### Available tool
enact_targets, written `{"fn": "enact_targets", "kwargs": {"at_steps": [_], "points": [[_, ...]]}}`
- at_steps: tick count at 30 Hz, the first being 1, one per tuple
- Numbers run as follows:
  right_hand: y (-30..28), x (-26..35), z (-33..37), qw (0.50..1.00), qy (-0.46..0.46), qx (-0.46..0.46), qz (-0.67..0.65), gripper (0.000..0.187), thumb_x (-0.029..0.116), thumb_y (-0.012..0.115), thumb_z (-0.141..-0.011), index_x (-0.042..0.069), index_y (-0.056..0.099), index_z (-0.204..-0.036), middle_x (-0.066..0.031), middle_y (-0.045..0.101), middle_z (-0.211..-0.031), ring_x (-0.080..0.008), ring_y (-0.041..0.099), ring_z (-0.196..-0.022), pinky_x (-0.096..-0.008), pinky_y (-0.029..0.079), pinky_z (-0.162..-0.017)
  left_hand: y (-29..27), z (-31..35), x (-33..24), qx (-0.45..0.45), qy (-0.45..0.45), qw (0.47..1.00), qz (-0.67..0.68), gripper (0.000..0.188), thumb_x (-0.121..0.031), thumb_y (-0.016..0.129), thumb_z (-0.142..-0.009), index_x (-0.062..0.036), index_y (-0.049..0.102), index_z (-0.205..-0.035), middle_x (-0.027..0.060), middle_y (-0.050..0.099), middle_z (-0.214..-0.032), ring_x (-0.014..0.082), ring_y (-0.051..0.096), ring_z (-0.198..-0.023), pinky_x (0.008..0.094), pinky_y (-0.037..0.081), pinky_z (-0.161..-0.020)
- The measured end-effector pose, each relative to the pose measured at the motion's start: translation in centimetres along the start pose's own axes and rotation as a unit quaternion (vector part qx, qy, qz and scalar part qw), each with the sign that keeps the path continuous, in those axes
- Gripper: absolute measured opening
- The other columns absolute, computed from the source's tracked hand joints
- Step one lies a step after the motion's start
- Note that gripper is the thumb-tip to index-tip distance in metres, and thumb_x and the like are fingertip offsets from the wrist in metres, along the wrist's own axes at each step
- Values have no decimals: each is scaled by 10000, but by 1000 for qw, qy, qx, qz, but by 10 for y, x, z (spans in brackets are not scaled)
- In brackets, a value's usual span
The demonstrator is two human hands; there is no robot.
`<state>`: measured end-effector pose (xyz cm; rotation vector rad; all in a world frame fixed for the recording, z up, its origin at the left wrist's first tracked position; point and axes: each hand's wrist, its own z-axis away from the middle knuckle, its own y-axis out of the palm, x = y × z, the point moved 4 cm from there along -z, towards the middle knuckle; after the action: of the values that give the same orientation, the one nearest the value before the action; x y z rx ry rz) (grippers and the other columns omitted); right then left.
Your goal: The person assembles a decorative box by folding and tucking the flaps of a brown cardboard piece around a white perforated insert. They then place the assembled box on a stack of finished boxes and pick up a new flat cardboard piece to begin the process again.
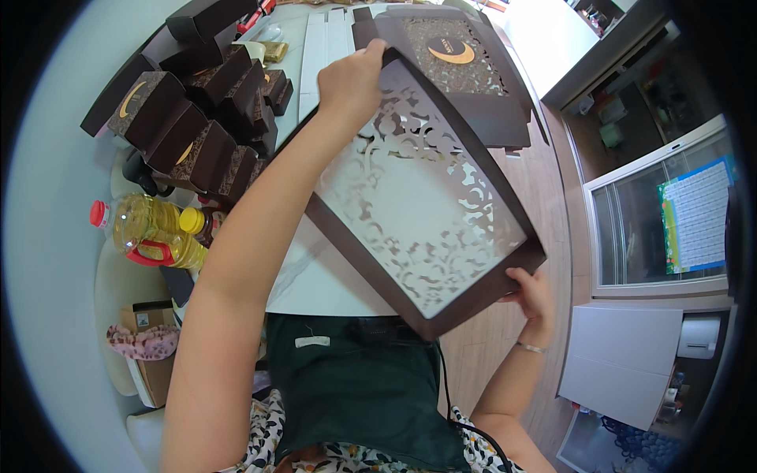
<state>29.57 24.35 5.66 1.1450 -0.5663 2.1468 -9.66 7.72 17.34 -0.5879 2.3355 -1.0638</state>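
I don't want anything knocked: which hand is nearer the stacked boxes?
Left: the left hand, at the far corner of the lid, is right of the stacked boxes. The right hand, at the lid's near end, is farther right.

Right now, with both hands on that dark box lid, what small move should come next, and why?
I'd probably turn the lid square to the table before letting go. It sits at a slant, the left hand gripping its far corner and the right hand its right one, while its near corner shows past the table's edge, against the apron.
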Motion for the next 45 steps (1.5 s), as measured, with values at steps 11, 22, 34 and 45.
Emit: {"fn": "enact_targets", "kwargs": {"at_steps": [11,22,34,45], "points": [[100,-67,-6,960,13,55,-273,298,36,514,-901,-69,533,-1179,-200,650,-1077,-336,685,-925,-426,629,-744,62,-14,-39,61,122,990,38,564,-93,691,-777,-132,523,-1315,130,477,-1397,313,377,-1374,630,228,-1121],[143,-36,22,939,111,311,100,308,296,628,-953,-6,681,-929,-55,693,-752,-117,673,-707,-238,501,-590,13,177,13,298,-186,935,50,612,-261,705,-818,-97,465,-1356,173,563,-1186,361,572,-1083,434,505,-826],[267,15,-41,834,-357,179,381,293,238,697,-826,-10,660,-976,-166,640,-935,-325,619,-905,-402,511,-780,38,183,80,260,-399,837,271,393,16,571,-775,60,481,-1156,218,668,-809,286,702,-660,393,558,-539],[330,-12,-16,723,-429,50,539,251,120,634,-799,63,606,-1042,-105,588,-968,-277,564,-962,-408,487,-755,49,178,96,285,-395,856,171,150,16,555,-672,23,659,-781,179,666,-668,264,665,-558,373,536,-565]]}}
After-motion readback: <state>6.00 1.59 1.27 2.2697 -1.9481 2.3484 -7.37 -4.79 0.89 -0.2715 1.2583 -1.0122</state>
